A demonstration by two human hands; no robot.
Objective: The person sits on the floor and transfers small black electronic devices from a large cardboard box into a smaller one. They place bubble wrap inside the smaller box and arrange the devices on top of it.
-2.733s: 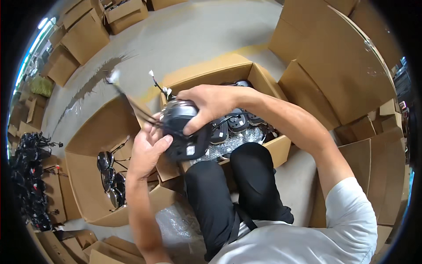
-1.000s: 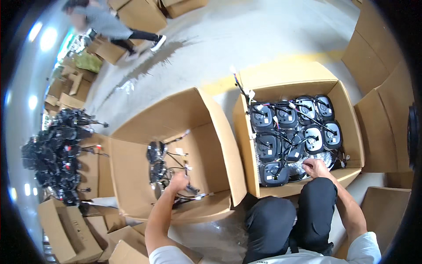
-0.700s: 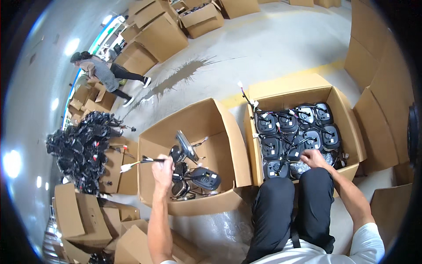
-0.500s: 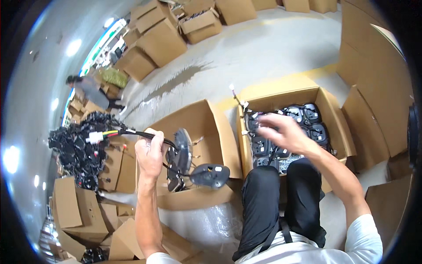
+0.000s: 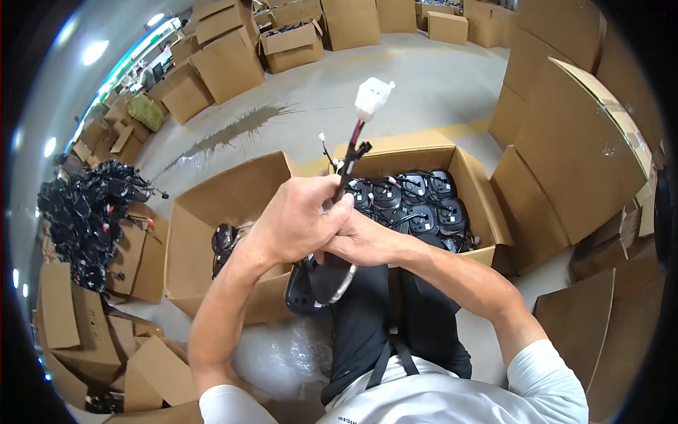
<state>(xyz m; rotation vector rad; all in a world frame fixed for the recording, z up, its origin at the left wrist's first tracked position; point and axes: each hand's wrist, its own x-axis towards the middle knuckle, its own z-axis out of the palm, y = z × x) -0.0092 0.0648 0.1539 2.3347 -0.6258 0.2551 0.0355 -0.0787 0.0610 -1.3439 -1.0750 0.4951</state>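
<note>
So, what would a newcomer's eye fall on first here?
Probably the white connector at upper centre, on a dark cable rising from the left hand, with the right hand against it. Next, the black units in the open box beyond, and the tangled black heap at far left.

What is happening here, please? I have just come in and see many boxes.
A person holds up a black cable with a white connector at its top. The left hand is closed around the cable; the right hand meets it just below, and what it grips is hidden. Black housings show below the hands. Beyond, the left carton holds a few dark units, while the right carton has black units with cables laid in rows.
</note>
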